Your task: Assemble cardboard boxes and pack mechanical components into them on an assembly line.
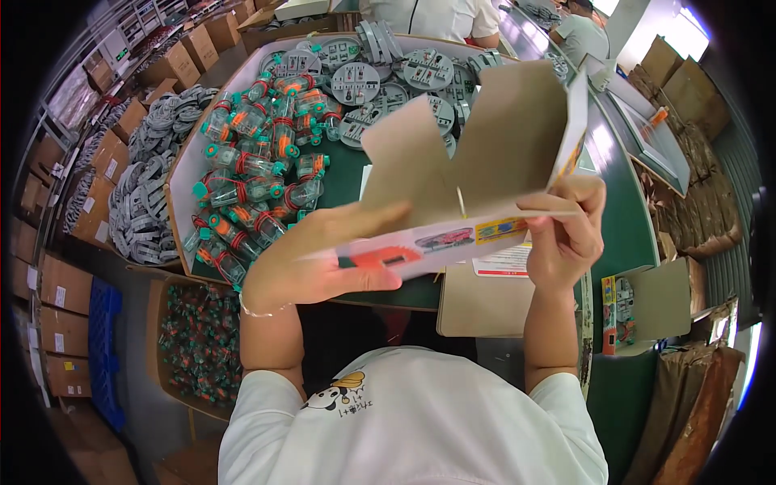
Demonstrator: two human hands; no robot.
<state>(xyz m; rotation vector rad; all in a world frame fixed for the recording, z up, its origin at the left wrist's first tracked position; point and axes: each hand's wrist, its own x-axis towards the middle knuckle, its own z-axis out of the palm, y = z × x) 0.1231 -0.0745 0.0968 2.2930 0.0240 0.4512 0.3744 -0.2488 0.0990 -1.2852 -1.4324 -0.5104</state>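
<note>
Above the green work table I hold a partly folded cardboard box with both hands. Its inside is plain brown, its outside white with colourful print, and its flaps stand up and apart. My left hand grips the left end of the near panel, thumb along the printed face, fingers slightly blurred over the brown side. At the right corner, my right hand pinches the panel's edge between thumb and curled fingers. Beneath the box, a sheet with a red edge and flat brown cardboard partly show.
Clear bottles with teal caps and red cords pile up at left, beside round grey plastic discs. A carton of small teal-and-orange parts stands low left. A filled printed box sits at right. Two people work beyond the table.
</note>
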